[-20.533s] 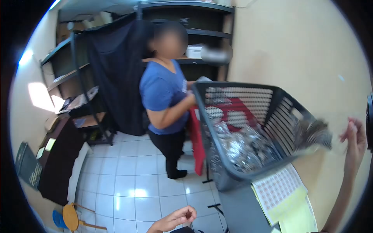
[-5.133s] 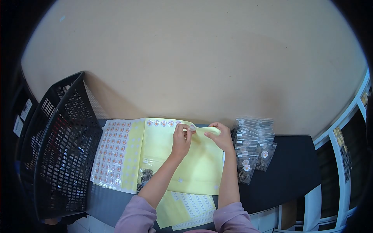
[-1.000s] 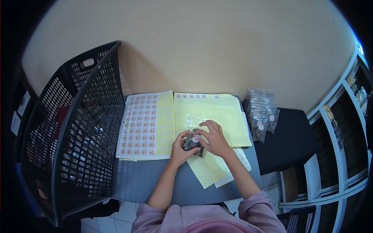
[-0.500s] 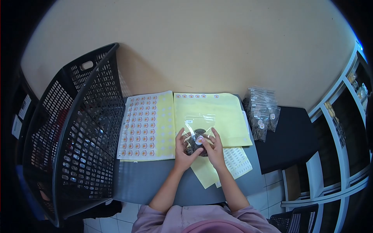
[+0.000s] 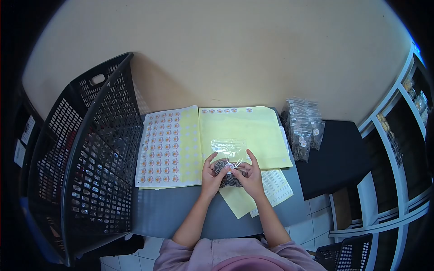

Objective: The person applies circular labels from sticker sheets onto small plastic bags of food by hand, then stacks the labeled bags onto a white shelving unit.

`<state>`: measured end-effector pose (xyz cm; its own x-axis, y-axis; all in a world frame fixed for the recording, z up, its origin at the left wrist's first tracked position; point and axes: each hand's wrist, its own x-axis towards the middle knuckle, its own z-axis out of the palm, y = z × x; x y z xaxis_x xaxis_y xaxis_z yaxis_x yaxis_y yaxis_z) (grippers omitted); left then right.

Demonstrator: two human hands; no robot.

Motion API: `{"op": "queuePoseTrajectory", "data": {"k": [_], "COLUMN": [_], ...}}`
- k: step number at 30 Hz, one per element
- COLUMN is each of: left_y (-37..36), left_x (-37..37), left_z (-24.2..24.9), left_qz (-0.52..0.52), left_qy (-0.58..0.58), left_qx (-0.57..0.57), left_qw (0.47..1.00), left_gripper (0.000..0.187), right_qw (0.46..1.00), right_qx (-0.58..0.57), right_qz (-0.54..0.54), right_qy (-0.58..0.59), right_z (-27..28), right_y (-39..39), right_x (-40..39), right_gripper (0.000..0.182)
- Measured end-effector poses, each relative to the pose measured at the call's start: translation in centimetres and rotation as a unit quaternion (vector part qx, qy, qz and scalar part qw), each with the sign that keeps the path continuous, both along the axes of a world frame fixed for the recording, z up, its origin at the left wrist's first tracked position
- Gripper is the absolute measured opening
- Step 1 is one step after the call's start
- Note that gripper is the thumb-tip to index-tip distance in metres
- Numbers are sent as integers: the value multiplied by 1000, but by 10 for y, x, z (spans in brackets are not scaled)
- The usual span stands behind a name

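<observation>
Left hand (image 5: 211,181), half curled round clear packet (image 5: 231,156) of dark coils, had just brought thumb in beside right thumb; with both thumbs at round sticker (image 5: 228,165), sticker seemed better seated on packet face. Clear packet lay held between my hands, overlapping near edge of yellow sheet (image 5: 244,128). Right hand (image 5: 253,180), likewise half curled, gripped packet's right side. Stacked packets (image 5: 302,128) lay farther right, apart from hands.

Soft, dim-ish light across my table (image 5: 169,212); basket (image 5: 91,113) shades wall (image 5: 253,54) beside it; faint glare on my plastic bag (image 5: 228,147); shelving (image 5: 384,229) bows at right edge, corners black.
</observation>
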<state>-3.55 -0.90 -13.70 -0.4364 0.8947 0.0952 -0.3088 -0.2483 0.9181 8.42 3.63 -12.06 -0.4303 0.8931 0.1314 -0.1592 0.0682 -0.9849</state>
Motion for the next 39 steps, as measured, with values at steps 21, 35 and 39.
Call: {"op": "queuePoseTrajectory", "data": {"k": [21, 35, 39], "left_y": [-2, 18, 14], "left_x": [43, 123, 136], "left_z": [26, 39, 34], "left_qz": [32, -101, -101], "left_qy": [81, 132, 226], "left_qx": [9, 44, 26], "left_qw": [996, 985, 969], "left_gripper": [27, 57, 78], "right_qw": [999, 1000, 995], "right_qx": [-32, 1, -7], "right_qz": [14, 12, -90], "right_qy": [41, -23, 31], "right_z": [6, 7, -2], "right_y": [-3, 4, 32], "right_x": [45, 145, 183], "right_gripper": [57, 44, 39]}}
